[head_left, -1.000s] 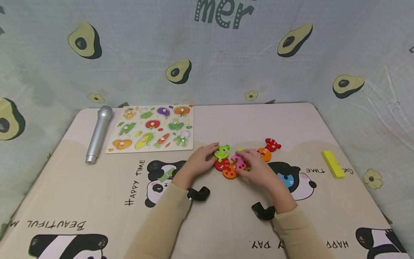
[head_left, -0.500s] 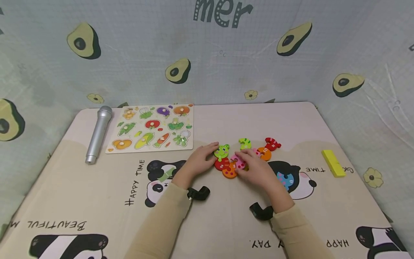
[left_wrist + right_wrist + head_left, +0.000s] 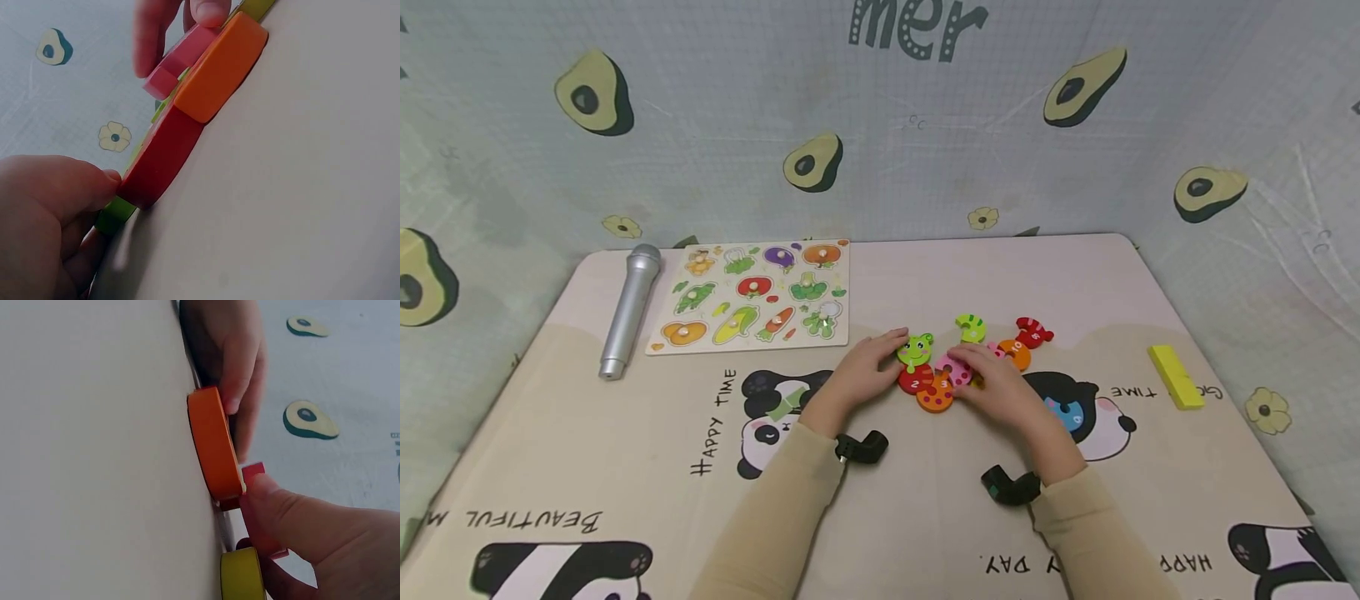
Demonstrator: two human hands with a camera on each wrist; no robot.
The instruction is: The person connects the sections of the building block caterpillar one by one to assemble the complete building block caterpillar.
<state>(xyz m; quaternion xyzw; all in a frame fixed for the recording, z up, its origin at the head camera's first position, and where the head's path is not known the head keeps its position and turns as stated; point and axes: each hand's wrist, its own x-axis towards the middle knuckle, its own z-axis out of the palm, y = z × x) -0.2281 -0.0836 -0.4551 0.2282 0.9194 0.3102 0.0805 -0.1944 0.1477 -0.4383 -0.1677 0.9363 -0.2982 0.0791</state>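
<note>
A numbered wooden caterpillar puzzle lies in loose pieces at mid-table. My left hand [image 3: 865, 375] holds the green smiling head piece [image 3: 915, 350], its thumb beside the red piece [image 3: 164, 159] marked 2. The orange piece [image 3: 935, 395] joins the red one. Between right thumb and fingers, my right hand [image 3: 1003, 390] pinches a pink dotted piece [image 3: 953, 370], tilted over the orange piece's edge in the wrist views. A yellow piece [image 3: 242, 575] sits under the right fingers, mostly hidden in the head view.
Behind the right hand lie a green curved piece [image 3: 972, 328], an orange piece [image 3: 1018, 355] and a red tail piece [image 3: 1033, 332]. A blue piece [image 3: 1066, 414] is partly behind the wrist. Further out are a vegetable puzzle board [image 3: 748, 298], a silver microphone [image 3: 629, 312] and a yellow block [image 3: 1176, 377].
The green curved piece, mostly covered by the right hand a second ago, now lies in the open farther back. The right hand has shifted slightly, still with the pink piece; the left hand stays put.
</note>
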